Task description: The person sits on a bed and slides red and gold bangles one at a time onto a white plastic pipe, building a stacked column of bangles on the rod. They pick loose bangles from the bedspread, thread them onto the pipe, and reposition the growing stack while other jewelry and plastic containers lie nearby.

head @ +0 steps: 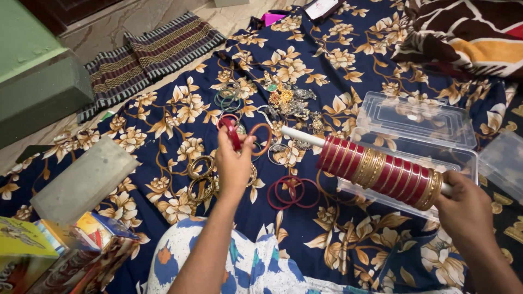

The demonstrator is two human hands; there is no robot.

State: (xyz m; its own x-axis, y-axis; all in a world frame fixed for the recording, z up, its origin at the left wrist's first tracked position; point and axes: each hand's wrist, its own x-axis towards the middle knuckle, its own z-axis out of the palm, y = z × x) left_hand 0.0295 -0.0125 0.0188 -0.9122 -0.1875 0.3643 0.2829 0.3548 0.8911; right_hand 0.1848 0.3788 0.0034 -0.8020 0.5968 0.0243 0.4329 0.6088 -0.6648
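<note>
Even indoor light, soft shadows, edges slightly warped.

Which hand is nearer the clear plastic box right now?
Right. The right hand grips the end of the bangle-loaded rod just in front of the clear plastic box. The left hand holds red bangles well off to its left.

Colourful cartons [32, 256], yellow, blue and orange, stood at bottom left. A clear plastic box [417, 147] lay open at right. A white tag [320, 7], perhaps a label, lay at top.
</note>
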